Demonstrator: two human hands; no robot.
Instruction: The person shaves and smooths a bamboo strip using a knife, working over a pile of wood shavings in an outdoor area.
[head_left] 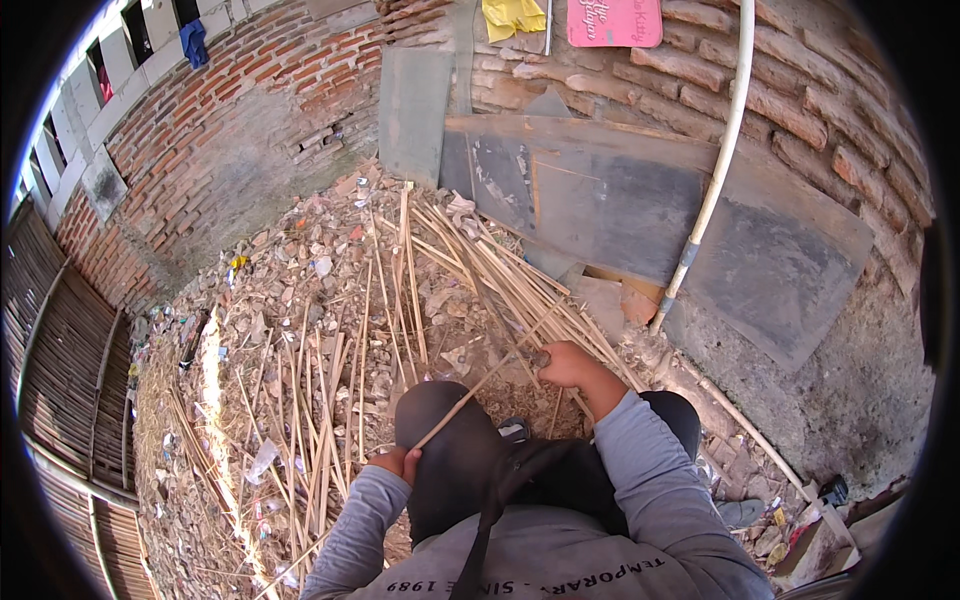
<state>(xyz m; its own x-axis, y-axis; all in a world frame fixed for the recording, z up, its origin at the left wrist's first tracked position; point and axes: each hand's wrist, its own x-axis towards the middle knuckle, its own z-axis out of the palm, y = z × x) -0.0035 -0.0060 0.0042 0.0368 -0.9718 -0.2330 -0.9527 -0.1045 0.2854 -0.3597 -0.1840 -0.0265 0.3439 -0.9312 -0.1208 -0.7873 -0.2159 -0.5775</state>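
Note:
My left hand (398, 463) is closed around the near end of a thin bamboo strip (462, 402), beside my left knee. The strip slants up and to the right, across my thigh. My right hand (572, 366) is a closed fist in front of my right knee, wrapped around a dark, narrow, blade-like tool (497, 312). A rounded grey end shows at the fist, and the tool's exact kind is unclear. It crosses the strip near the fist; whether they touch cannot be told. Just beyond lies a bundle of split bamboo strips (520, 285).
More bamboo strips (325, 420) lie on the rubble-strewn ground at left. Grey boards (620, 215) lean on the brick wall (270, 90). A white pipe (722, 150) stands at right, and a bamboo slat panel (75, 370) at far left.

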